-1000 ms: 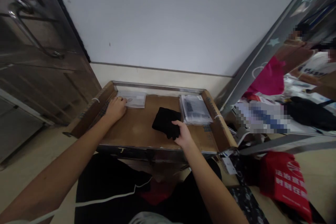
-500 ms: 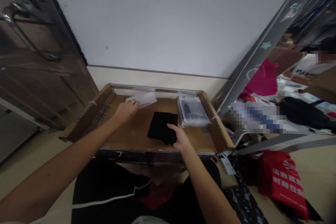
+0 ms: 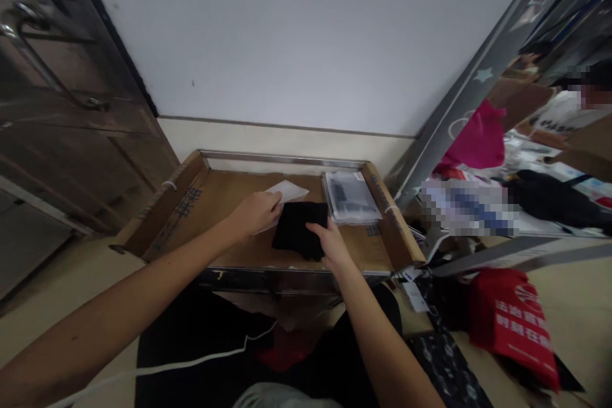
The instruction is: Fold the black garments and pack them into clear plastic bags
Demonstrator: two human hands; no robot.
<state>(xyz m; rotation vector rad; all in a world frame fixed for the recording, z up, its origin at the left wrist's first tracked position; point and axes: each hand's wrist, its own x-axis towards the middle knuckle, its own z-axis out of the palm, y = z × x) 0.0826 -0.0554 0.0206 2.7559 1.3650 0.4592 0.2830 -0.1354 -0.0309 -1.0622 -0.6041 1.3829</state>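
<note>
A folded black cloth item (image 3: 300,229) is pinched in my right hand (image 3: 333,243), thumb on top, just above the cardboard-lined tray table (image 3: 215,194). My left hand (image 3: 262,210) is closed on a translucent plastic bag (image 3: 292,191) at the left side of the cloth. Part of the bag hangs below my left fingers, beside the cloth's edge. To the right, a stack of packed clear bags (image 3: 352,196) with dark contents lies on the cardboard, close to my right hand.
Cardboard walls (image 3: 392,217) edge the tray on both sides. A metal door (image 3: 57,108) stands left. On the right are a grey post (image 3: 482,76), a cluttered table with a black item (image 3: 549,201), a co-worker's white sleeve (image 3: 557,111), and a red bag (image 3: 514,325) on the floor.
My left hand has moved right with the plastic bag, from the tray's left part up to the black cloth. The right hand keeps its hold on the cloth, nearly in place.
</note>
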